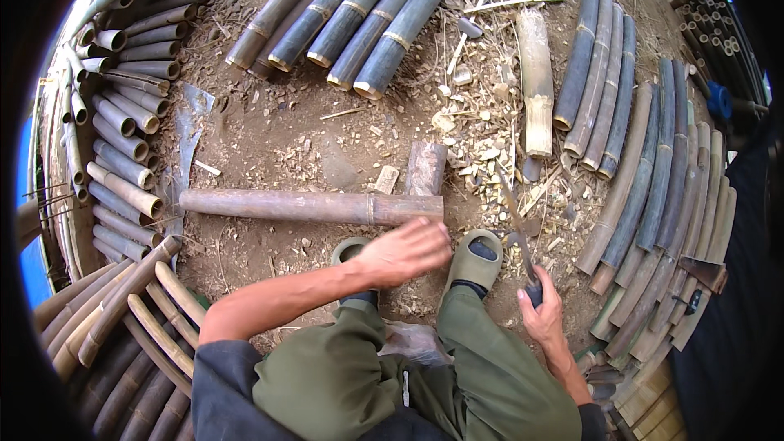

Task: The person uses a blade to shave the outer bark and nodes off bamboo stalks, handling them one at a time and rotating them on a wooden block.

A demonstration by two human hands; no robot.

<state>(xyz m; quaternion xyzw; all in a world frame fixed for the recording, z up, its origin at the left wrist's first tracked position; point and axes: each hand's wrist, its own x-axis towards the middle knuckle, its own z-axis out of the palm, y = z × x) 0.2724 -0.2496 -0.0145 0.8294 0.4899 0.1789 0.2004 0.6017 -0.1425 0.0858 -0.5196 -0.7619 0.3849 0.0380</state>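
Observation:
My right hand (543, 310) is closed around the dark handle of a long-bladed machete (519, 224), which points away from me over the chip-strewn ground. A brown bamboo pole (302, 206) lies crosswise in front of my feet. Its right end meets a short wooden block (425, 168). My left hand (406, 253) is at the near side of that end, back of the hand up. Its fingers are bunched and partly smeared, so their grip on the pole, if any, cannot be made out.
Dark bamboo lengths (359, 16) lie ahead, and more rows (661, 171) lie to the right. Cut bamboo pieces (122, 155) are stacked at the left. A pale bamboo length (535, 73) lies beyond the wood chips (490, 147). My sandals (474, 265) are close to the pole.

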